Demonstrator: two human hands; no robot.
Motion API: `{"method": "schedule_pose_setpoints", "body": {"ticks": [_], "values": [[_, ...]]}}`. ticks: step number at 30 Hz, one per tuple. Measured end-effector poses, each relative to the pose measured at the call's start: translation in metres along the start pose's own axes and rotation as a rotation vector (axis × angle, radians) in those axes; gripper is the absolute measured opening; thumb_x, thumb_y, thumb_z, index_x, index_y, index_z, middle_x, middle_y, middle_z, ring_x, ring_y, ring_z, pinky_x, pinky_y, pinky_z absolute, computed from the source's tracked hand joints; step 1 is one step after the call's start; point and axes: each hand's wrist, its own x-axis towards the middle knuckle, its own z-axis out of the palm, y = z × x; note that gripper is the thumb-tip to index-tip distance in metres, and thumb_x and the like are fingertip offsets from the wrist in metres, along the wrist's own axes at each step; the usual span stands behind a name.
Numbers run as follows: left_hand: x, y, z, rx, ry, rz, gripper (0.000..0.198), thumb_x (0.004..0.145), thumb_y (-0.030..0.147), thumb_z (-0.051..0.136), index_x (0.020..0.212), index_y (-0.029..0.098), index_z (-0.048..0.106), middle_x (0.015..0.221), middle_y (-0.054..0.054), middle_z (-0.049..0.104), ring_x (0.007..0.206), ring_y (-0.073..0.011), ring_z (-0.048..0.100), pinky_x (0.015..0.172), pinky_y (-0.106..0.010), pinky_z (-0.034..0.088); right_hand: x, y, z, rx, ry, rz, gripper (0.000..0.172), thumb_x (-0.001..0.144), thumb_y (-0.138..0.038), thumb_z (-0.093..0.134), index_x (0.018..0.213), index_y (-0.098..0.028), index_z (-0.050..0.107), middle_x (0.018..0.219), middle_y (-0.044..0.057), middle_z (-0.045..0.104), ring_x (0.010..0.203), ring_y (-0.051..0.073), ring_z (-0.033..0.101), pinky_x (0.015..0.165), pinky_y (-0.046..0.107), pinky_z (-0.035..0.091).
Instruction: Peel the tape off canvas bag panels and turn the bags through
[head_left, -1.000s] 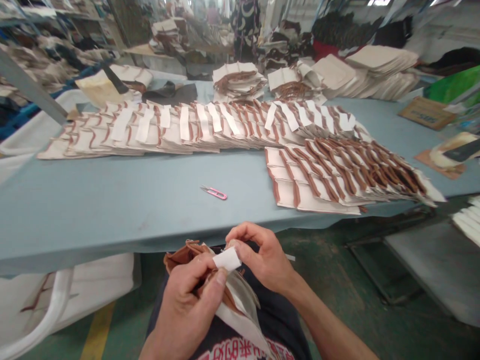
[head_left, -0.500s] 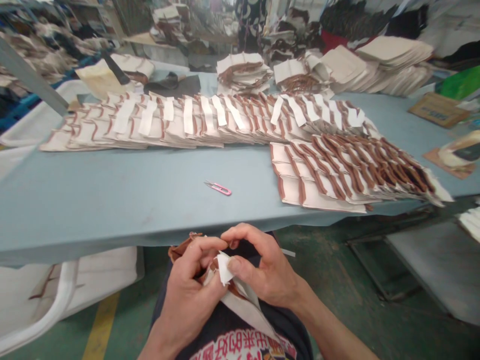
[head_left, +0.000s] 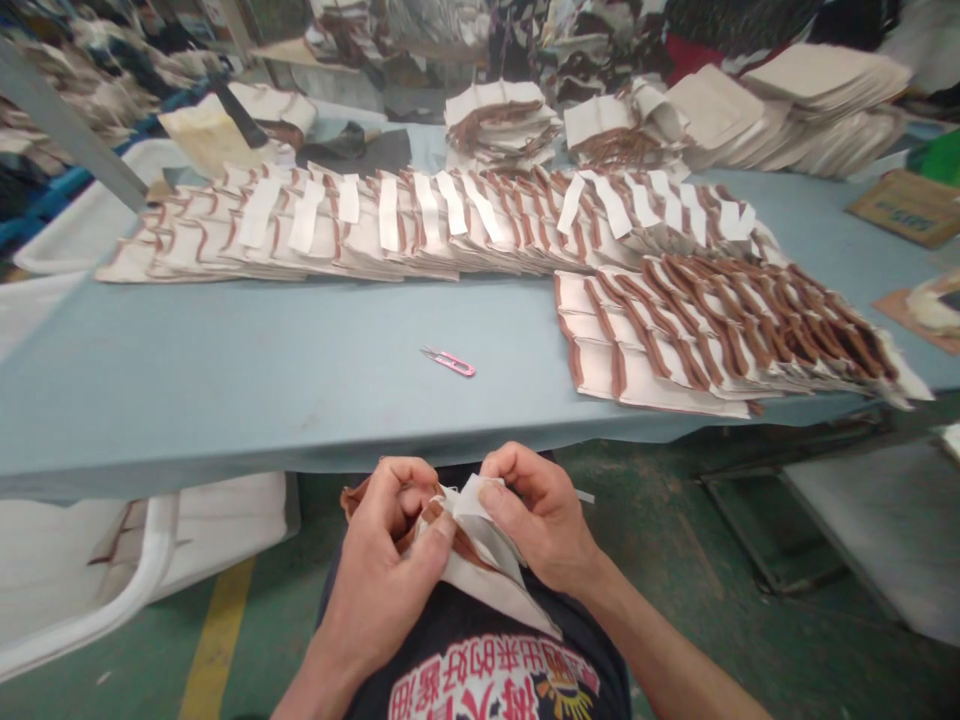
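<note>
Over my lap, at the front edge of the table, I hold a cream fabric piece [head_left: 499, 595] with brown edging. My left hand [head_left: 397, 560] is closed, its thumb and fingers pinching the brown-edged part of the fabric. Between the thumb and bent fingers of my right hand [head_left: 536, 520] is a small white strip [head_left: 470, 498], held at the upper side of the piece. Part of the fabric is hidden behind both hands. Pink-handled thread snips [head_left: 451, 362] lie on the table beyond my hands.
A long row of overlapping cream and brown pieces [head_left: 337, 235] with white strips on top spans the blue-covered table [head_left: 300, 380]. Another overlapping pile [head_left: 675, 330] lies at right. Further stacks [head_left: 499, 125] and a cardboard box [head_left: 900, 208] stand behind. A white tubular frame [head_left: 150, 560] is at lower left.
My right hand has drawn apart from my left, moving the white strip slightly to the right and up. The table and its contents appear shifted as my head view moved.
</note>
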Motion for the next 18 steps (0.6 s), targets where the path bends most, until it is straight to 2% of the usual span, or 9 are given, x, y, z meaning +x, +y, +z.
{"method": "schedule_pose_setpoints", "body": {"ticks": [3, 5, 9, 11, 14, 18], "values": [[-0.005, -0.007, -0.007, -0.103, -0.016, -0.072, 0.034, 0.083, 0.043, 0.080, 0.097, 0.022, 0.057, 0.071, 0.005, 0.063, 0.056, -0.0114, 0.057, 0.054, -0.019, 0.040, -0.006, 0.019, 0.011, 0.230, -0.011, 0.247, 0.047, 0.093, -0.064, 0.071, 0.083, -0.021, 0.057, 0.061, -0.006, 0.053, 0.050, 0.008, 0.040, 0.049, 0.022, 0.034], [-0.007, -0.017, -0.015, -0.164, -0.039, -0.170, 0.042, 0.082, 0.049, 0.085, 0.095, 0.022, 0.056, 0.069, 0.005, 0.064, 0.054, -0.0107, 0.056, 0.053, -0.018, 0.040, -0.012, 0.033, 0.019, 0.345, -0.043, 0.377, 0.054, 0.087, -0.071, 0.075, 0.082, -0.021, 0.055, 0.059, -0.008, 0.051, 0.046, 0.007, 0.035, 0.045, 0.020, 0.029], [-0.013, -0.037, -0.034, -0.176, -0.072, -0.381, 0.053, 0.076, 0.062, 0.088, 0.090, 0.019, 0.061, 0.067, 0.003, 0.066, 0.053, -0.0099, 0.052, 0.051, -0.018, 0.037, -0.025, 0.053, 0.034, 0.409, -0.042, 0.484, 0.059, 0.083, -0.076, 0.075, 0.081, -0.021, 0.053, 0.058, -0.008, 0.051, 0.043, 0.005, 0.029, 0.041, 0.019, 0.023], [-0.017, -0.042, -0.040, -0.111, -0.087, -0.389, 0.054, 0.078, 0.066, 0.085, 0.086, 0.016, 0.066, 0.068, 0.000, 0.068, 0.055, -0.0100, 0.051, 0.052, -0.018, 0.036, -0.029, 0.056, 0.036, 0.405, -0.021, 0.506, 0.061, 0.082, -0.077, 0.076, 0.083, -0.021, 0.053, 0.058, -0.009, 0.051, 0.043, 0.004, 0.029, 0.041, 0.018, 0.022], [-0.019, -0.039, -0.045, 0.020, -0.095, -0.296, 0.055, 0.081, 0.069, 0.080, 0.080, 0.015, 0.070, 0.070, -0.003, 0.070, 0.059, -0.0116, 0.051, 0.054, -0.019, 0.037, -0.034, 0.044, 0.031, 0.349, 0.010, 0.505, 0.059, 0.083, -0.076, 0.076, 0.086, -0.020, 0.057, 0.059, -0.007, 0.053, 0.045, 0.005, 0.032, 0.043, 0.019, 0.023], [-0.012, -0.029, -0.042, 0.040, -0.070, -0.194, 0.052, 0.082, 0.067, 0.080, 0.076, 0.016, 0.068, 0.067, -0.001, 0.067, 0.057, -0.0120, 0.048, 0.053, -0.020, 0.036, -0.039, 0.003, 0.022, 0.249, -0.018, 0.474, 0.047, 0.094, -0.066, 0.070, 0.088, -0.020, 0.059, 0.062, -0.004, 0.061, 0.045, 0.007, 0.035, 0.043, 0.021, 0.026]]}}
